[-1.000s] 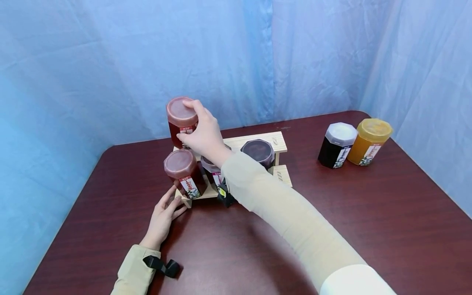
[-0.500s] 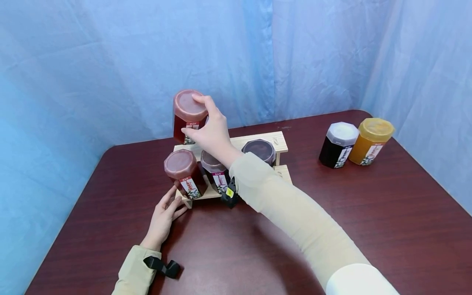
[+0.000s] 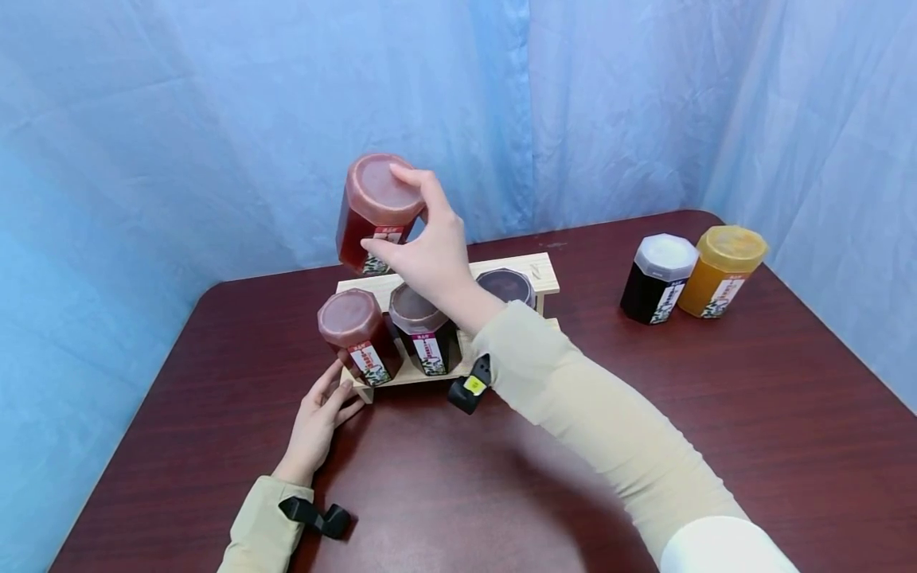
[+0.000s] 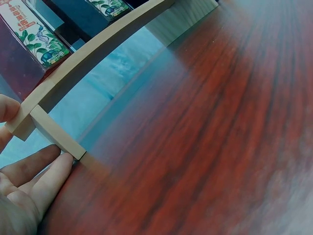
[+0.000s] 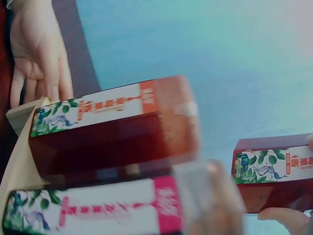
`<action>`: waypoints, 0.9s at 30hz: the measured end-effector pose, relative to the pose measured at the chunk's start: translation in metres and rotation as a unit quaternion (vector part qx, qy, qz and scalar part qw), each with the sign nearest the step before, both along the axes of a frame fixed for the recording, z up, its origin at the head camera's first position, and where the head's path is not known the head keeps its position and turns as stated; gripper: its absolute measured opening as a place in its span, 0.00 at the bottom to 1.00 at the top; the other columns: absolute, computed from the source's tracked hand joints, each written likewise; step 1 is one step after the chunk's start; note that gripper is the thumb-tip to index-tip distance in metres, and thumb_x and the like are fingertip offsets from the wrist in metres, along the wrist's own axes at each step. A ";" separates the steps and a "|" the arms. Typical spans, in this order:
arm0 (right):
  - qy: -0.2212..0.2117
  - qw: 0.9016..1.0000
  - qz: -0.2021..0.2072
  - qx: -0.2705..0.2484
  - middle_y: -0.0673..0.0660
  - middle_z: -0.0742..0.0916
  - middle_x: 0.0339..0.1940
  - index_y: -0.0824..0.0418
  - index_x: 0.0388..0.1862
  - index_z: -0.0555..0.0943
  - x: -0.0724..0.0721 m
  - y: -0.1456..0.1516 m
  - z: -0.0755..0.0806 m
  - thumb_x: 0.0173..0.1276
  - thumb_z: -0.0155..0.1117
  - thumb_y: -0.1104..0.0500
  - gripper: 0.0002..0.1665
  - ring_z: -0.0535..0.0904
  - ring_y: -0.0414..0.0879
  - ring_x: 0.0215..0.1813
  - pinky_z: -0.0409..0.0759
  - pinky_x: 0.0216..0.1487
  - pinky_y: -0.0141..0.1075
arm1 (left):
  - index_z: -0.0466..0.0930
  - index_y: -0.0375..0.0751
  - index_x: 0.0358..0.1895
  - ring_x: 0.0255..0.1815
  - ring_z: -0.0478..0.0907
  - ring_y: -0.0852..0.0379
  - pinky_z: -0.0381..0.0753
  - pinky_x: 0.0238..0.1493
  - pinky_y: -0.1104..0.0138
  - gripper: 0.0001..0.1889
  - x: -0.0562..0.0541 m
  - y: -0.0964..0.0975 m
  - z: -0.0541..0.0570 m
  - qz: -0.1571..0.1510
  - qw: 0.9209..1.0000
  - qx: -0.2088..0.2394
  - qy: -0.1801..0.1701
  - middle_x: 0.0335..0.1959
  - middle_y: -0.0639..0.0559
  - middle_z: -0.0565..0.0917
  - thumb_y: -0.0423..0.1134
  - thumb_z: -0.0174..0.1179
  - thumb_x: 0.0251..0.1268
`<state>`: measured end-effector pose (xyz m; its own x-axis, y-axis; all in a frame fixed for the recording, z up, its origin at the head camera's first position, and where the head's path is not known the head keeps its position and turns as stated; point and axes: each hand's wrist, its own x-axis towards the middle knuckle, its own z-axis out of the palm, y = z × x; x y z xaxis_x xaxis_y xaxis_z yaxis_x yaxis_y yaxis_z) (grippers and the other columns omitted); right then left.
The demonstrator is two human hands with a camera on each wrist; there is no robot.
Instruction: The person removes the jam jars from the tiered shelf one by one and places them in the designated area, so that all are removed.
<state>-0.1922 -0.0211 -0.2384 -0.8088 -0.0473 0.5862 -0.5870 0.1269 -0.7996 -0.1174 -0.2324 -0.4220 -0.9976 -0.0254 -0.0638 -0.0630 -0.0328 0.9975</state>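
My right hand (image 3: pixel 438 251) holds a red octagonal jar (image 3: pixel 365 227) up above the back left of the wooden two-step rack (image 3: pixel 542 274), thumb on its label side and fingers at the lid. In the right wrist view this held jar (image 5: pixel 269 193) shows at the right edge. Fingers of my left hand (image 3: pixel 318 422) touch the rack's left end, most of them straight; in the left wrist view, fingertips (image 4: pixel 61 166) meet its wooden leg. Another red jar (image 3: pixel 349 318) and a dark jar (image 3: pixel 430 354) with a pink-topped label stand on the lower step.
A dark jar (image 3: pixel 505 284) on the rack is partly covered by my right arm. At the right of the brown table (image 3: pixel 752 414) stand a black jar (image 3: pixel 655 278) with a whitish lid and a yellow jar (image 3: pixel 719 274). Blue curtains (image 3: pixel 286 119) hang behind.
My right hand has raised the red jar and carried it to the right, and the jar now leans slightly. The left hand and the rack have not moved.
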 end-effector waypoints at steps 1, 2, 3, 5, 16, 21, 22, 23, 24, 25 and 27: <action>0.002 1.000 0.005 -0.007 0.58 0.77 0.60 0.57 0.63 0.68 0.002 0.004 0.001 0.48 0.76 0.66 0.42 0.76 0.45 0.57 0.76 0.54 0.30 | 0.49 0.34 0.74 0.43 0.79 0.68 0.81 0.45 0.72 0.29 0.000 0.000 0.000 0.001 1.000 -0.002 0.000 0.46 0.58 0.76 0.33 0.46 0.74; 0.004 1.000 0.010 -0.014 0.58 0.77 0.60 0.57 0.63 0.68 0.003 0.008 0.003 0.47 0.76 0.67 0.43 0.76 0.45 0.58 0.76 0.55 0.30 | 0.50 0.34 0.74 0.43 0.79 0.68 0.81 0.45 0.72 0.29 0.000 0.000 0.000 0.001 1.000 -0.004 -0.001 0.46 0.57 0.75 0.33 0.45 0.74; 0.008 1.000 0.014 -0.021 0.59 0.76 0.60 0.58 0.63 0.68 0.004 0.013 0.004 0.47 0.76 0.68 0.43 0.76 0.45 0.57 0.75 0.55 0.31 | 0.50 0.34 0.74 0.43 0.79 0.68 0.81 0.45 0.72 0.28 0.000 0.000 0.000 0.002 1.000 -0.006 -0.001 0.46 0.57 0.75 0.33 0.45 0.74; 0.015 0.999 0.022 -0.035 0.59 0.76 0.60 0.60 0.62 0.68 0.006 0.021 0.005 0.46 0.76 0.69 0.43 0.77 0.46 0.56 0.76 0.56 0.31 | 0.50 0.34 0.73 0.43 0.79 0.68 0.81 0.45 0.71 0.28 -0.001 0.001 0.000 0.003 1.000 -0.010 0.000 0.47 0.55 0.75 0.33 0.45 0.74; 0.018 0.997 0.020 -0.079 0.59 0.77 0.55 0.64 0.63 0.68 0.014 0.064 0.001 0.46 0.73 0.75 0.43 0.79 0.46 0.46 0.83 0.35 0.34 | 0.49 0.33 0.74 0.43 0.80 0.68 0.82 0.45 0.71 0.29 0.000 0.002 -0.001 0.004 1.000 -0.003 -0.002 0.51 0.48 0.74 0.33 0.47 0.73; 0.009 0.996 0.010 -0.088 0.58 0.76 0.55 0.63 0.63 0.67 0.018 0.083 0.001 0.44 0.72 0.78 0.45 0.79 0.46 0.38 0.84 0.33 0.35 | 0.50 0.35 0.74 0.43 0.80 0.67 0.81 0.45 0.71 0.29 -0.001 0.003 -0.001 0.005 1.000 -0.002 -0.005 0.52 0.47 0.74 0.33 0.46 0.73; 0.009 0.996 0.005 -0.088 0.58 0.76 0.55 0.63 0.63 0.67 0.018 0.086 0.000 0.44 0.72 0.78 0.45 0.78 0.45 0.37 0.83 0.33 0.33 | 0.50 0.35 0.74 0.43 0.80 0.67 0.81 0.45 0.71 0.29 -0.001 0.003 -0.001 0.006 1.000 -0.001 -0.006 0.51 0.47 0.74 0.33 0.46 0.73; 0.011 0.996 0.000 -0.088 0.57 0.76 0.55 0.63 0.63 0.68 0.018 0.090 -0.001 0.43 0.72 0.78 0.45 0.78 0.45 0.37 0.83 0.33 0.32 | 0.50 0.35 0.74 0.43 0.80 0.67 0.81 0.45 0.71 0.29 -0.001 0.003 -0.001 0.007 1.000 -0.002 -0.005 0.51 0.47 0.74 0.33 0.46 0.73; 0.014 0.996 -0.004 -0.087 0.57 0.76 0.55 0.63 0.62 0.68 0.018 0.094 -0.001 0.43 0.72 0.78 0.45 0.78 0.44 0.36 0.83 0.33 0.31 | 0.50 0.35 0.74 0.43 0.80 0.67 0.82 0.45 0.71 0.29 -0.001 0.002 -0.001 0.007 1.000 -0.001 -0.006 0.51 0.48 0.74 0.33 0.46 0.73; 0.019 0.996 -0.012 -0.085 0.57 0.77 0.54 0.63 0.62 0.68 0.017 0.097 -0.002 0.43 0.72 0.78 0.45 0.79 0.44 0.35 0.82 0.33 0.30 | 0.50 0.35 0.74 0.43 0.80 0.67 0.82 0.45 0.71 0.29 -0.001 0.002 -0.001 0.007 1.000 -0.001 -0.005 0.51 0.47 0.74 0.33 0.46 0.73; 0.027 0.996 -0.026 -0.079 0.56 0.77 0.53 0.64 0.62 0.68 0.015 0.105 -0.004 0.43 0.73 0.78 0.45 0.79 0.43 0.33 0.81 0.32 0.28 | 0.50 0.35 0.74 0.43 0.80 0.67 0.82 0.45 0.71 0.29 -0.001 0.002 -0.001 0.007 1.000 -0.001 -0.003 0.52 0.47 0.74 0.33 0.46 0.73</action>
